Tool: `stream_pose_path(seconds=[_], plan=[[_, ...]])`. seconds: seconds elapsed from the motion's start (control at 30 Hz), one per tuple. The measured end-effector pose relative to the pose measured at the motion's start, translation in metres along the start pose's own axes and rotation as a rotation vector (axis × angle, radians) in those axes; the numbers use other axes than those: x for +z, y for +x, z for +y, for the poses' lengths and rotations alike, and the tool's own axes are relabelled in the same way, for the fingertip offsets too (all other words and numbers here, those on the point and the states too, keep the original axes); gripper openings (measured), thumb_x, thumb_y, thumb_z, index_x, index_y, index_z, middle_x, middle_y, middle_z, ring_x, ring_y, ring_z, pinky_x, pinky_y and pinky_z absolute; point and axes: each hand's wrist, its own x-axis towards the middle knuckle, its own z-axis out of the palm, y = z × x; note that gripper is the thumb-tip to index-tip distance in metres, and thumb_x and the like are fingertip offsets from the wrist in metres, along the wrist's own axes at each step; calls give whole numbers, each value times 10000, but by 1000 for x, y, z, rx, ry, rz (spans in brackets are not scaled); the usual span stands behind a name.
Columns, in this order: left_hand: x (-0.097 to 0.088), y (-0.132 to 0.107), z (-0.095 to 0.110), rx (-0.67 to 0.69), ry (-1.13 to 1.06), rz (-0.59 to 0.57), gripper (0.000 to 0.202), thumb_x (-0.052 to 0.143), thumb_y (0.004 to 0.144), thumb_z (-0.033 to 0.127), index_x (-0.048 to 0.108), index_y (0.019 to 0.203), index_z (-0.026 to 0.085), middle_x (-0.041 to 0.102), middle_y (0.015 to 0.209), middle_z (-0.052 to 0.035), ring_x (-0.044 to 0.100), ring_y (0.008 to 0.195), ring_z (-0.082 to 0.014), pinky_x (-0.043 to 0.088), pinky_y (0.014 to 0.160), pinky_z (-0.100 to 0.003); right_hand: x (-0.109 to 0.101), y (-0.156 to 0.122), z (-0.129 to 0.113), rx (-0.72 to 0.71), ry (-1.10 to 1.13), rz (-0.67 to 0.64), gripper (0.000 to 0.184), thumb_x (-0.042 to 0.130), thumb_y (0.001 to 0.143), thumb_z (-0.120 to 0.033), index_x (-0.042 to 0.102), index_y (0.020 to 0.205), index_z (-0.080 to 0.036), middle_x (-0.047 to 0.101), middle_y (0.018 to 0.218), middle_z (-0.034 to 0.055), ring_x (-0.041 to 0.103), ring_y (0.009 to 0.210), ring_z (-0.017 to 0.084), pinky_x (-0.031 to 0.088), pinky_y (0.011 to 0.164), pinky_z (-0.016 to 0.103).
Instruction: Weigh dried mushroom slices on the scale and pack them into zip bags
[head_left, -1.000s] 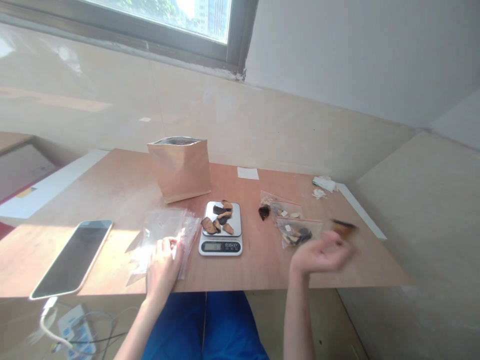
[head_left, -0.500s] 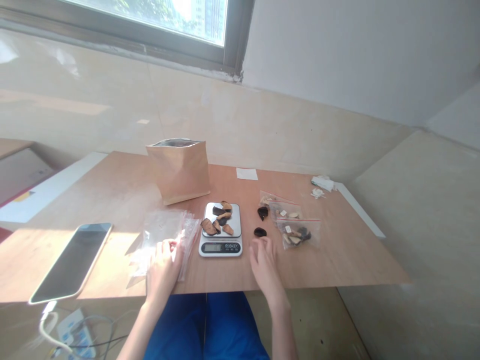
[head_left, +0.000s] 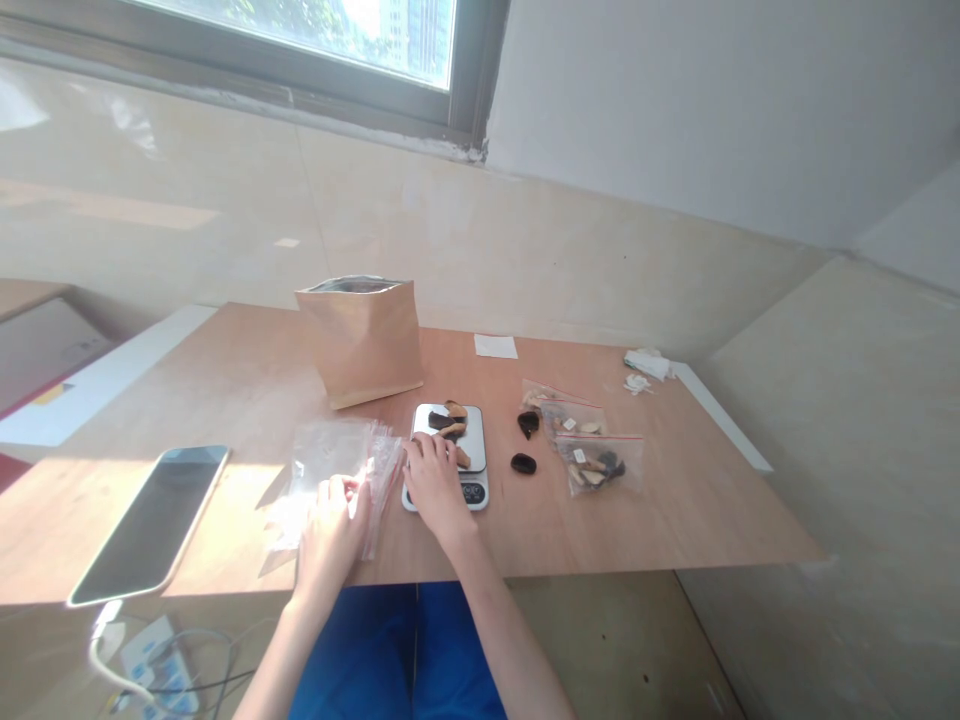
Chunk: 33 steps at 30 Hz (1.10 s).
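- The scale (head_left: 475, 455) sits on the table (head_left: 697, 510), near the middle of the front edge. Brown pieces (head_left: 455, 409) lie on its plate, some by the back edge and some by the hand.
- The right hand (head_left: 440, 485) reaches over the front left corner of the scale. Its fingers bend down, close together, at the pieces. I cannot tell if they hold 1.
- It seems best to pinch lightly and lift straight up, so the other pieces do not get knocked off the plate's edge.
- Do not lean on the scale. A push would likely spoil the number.
- The hand covers much of the front panel (head_left: 474, 493). Take the hand off before reading it.
- The left hand (head_left: 330, 525) rests on flat clear bags (head_left: 330, 450), left of the scale. Its fingers curl in. I cannot tell if they pinch a bag. A soft press should stop the pile sliding into the scale.
- 2 dark pieces (head_left: 524, 464) lie right of the scale, near 3 filled bags (head_left: 600, 470). Keep the arm clear of them.
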Motion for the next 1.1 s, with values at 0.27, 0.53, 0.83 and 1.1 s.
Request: stream_pose_path(seconds=[0.27,0.53,0.83,1.1], plan=[[-52,97,59,73,-148,498,279,457,825,348,545,1022,171,504,1120,-122,475,1091,-247,326,972,-442,18,-6,8,-73,50,77,283,421,881,-86,561,1096,-206,616,1103,43,474,1082,195,306,1007,390],[-65,198,77,136,-140,457,508,369,848,541,567,1096,144,521,1229,-112,301,1273,-244,249,985,-488,16,-11,9,-37,47,88,323,387,894,-99,543,1159,-199,569,1205,73,421,1207,199,270,1048,424],[-68,112,49,160,-153,632,463,523,816,470,534,1090,98,499,1139,-104,517,830,-143,408,838,-415,-24,-18,-16,4,420,447,334,325,911,-160,495,1197,-170,558,1155,104,476,1146,165,402,969,347],[-51,35,23,508,65,468,174,539,837,314,659,883,196,638,652,-15,534,586,-140,391,601,-269,-37,-11,-36,-44,348,245,355,314,863,-89,565,1111,-129,611,1049,107,528,1076,197,445,942,333]])
